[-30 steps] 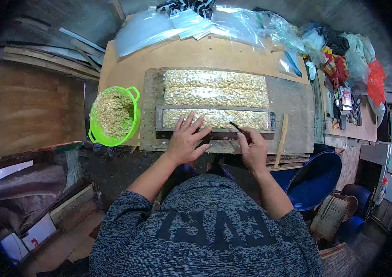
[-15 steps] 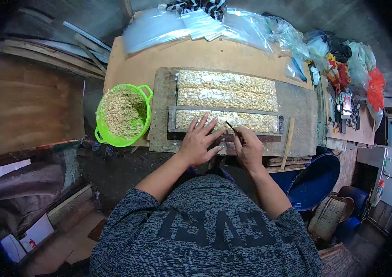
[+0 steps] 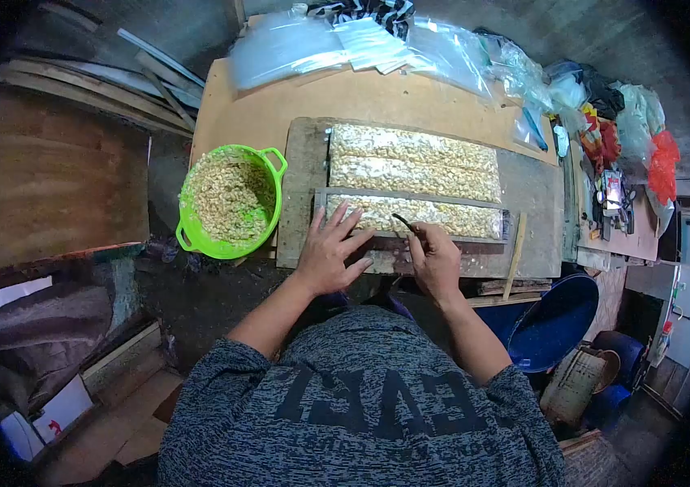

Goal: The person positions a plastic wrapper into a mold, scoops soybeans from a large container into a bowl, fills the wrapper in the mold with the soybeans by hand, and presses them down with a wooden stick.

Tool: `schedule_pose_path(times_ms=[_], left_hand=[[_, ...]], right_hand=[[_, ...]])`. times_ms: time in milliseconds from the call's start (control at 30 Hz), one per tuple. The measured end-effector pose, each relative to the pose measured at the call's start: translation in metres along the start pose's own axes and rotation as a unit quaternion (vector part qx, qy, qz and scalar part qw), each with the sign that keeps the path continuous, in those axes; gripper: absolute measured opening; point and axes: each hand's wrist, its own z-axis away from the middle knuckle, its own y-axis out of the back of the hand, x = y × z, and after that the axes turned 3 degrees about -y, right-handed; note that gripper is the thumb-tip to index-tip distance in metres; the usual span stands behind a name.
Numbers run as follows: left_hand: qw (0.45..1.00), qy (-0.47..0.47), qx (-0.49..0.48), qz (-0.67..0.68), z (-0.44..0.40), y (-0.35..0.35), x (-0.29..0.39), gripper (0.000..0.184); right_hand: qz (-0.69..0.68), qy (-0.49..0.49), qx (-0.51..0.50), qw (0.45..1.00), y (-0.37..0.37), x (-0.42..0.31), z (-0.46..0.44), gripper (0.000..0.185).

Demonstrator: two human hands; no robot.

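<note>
- Right hand (image 3: 436, 258) is gripping a tool (image 3: 403, 221) over the strip (image 3: 459, 219);
- left hand (image 3: 329, 256) is resting open;
- strip is running along the counter's (image 3: 260, 114) near edge

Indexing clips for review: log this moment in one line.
left hand: fingers spread over framed row | right hand: holding thin dark tool at same row | green basket: left of board

Cannot see the lower end of the dark tool (image 3: 403, 221) — covered by the right hand (image 3: 437, 264). Cannot read well the small letters (image 3: 434, 443) on the shirt (image 3: 349, 349) — cut off at bottom edge.
</note>
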Motion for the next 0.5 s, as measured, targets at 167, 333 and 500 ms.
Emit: schedule_pose_path(times_ms=[167,333,500], left_hand=[[1.0,-0.004,-0.005,0.008,0.001,0.0,-0.003,0.053],[1.0,-0.011,0.0,0.017,0.001,0.0,-0.006,0.052],[1.0,-0.013,0.0,0.022,0.002,0.002,-0.007,0.052]], right_hand=[[-0.003,0.023,-0.003,1.0,-0.003,-0.006,0.002,0.018],[-0.002,-0.002,-0.004,1.0,-0.005,-0.018,0.002,0.019],[-0.004,0.034,-0.013,0.999,-0.022,-0.025,-0.004,0.017]])
